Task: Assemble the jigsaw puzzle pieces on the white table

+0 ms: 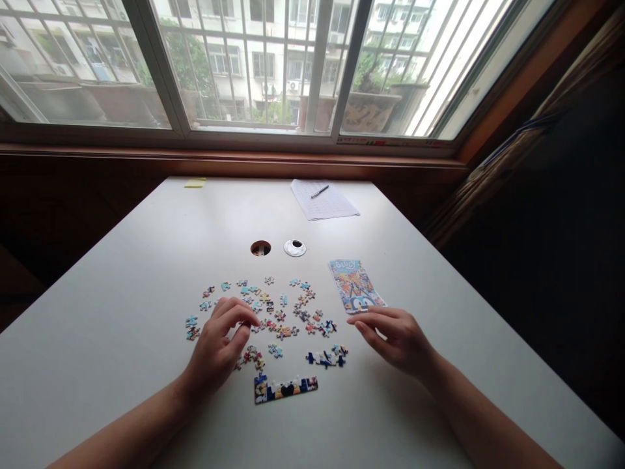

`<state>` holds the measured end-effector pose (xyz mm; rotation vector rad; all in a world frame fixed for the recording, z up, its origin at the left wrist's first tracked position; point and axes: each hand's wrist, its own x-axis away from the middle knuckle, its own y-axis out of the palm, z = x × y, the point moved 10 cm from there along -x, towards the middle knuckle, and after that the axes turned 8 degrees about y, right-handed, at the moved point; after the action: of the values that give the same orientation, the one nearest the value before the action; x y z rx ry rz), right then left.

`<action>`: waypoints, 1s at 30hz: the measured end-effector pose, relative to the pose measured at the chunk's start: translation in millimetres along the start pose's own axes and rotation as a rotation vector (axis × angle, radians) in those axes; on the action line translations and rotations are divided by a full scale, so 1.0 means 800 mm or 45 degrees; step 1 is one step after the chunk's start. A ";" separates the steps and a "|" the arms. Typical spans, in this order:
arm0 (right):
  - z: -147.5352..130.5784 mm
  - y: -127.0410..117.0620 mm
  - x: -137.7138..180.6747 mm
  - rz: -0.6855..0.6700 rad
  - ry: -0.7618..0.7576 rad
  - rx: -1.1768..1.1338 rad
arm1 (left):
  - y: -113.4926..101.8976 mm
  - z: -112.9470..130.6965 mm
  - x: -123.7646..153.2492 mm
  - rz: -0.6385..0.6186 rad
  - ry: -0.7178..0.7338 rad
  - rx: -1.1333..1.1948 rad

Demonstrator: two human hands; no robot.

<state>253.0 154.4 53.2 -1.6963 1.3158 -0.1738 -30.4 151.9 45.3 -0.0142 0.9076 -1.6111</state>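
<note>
Several loose jigsaw pieces [273, 306] lie scattered on the white table [122, 339]. A joined strip of pieces [285, 388] lies nearest me, and a smaller joined group [326, 357] sits to its right. My left hand [219, 348] hovers over the left of the scatter, thumb and fingers curled toward each other; whether a piece is pinched is unclear. My right hand [393, 337] rests on the table with fingers stretched out, just below the puzzle's picture card [355, 285], holding nothing.
A round cable hole [260, 248] and its loose white cap [295, 247] sit beyond the pieces. Farther back lie a sheet of paper [323, 200] with a pen [319, 191] and a yellow sticky pad [194, 183]. A barred window [254, 65] and a dark curtain [561, 163] border the table.
</note>
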 end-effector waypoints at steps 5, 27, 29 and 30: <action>0.004 -0.008 0.002 0.077 0.025 0.017 | -0.002 -0.013 0.003 0.040 -0.061 0.062; 0.036 -0.022 0.002 0.171 0.181 -0.134 | -0.029 -0.008 0.005 0.293 -0.065 0.161; 0.040 -0.025 0.003 0.189 0.210 -0.150 | -0.031 -0.008 0.004 0.304 -0.075 0.159; 0.042 -0.026 0.004 0.196 0.222 -0.153 | -0.032 -0.008 0.004 0.311 -0.077 0.156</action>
<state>288.6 170.9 49.2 -1.7011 1.6084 -0.1579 -55.7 152.0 53.8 0.1282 0.7332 -1.4276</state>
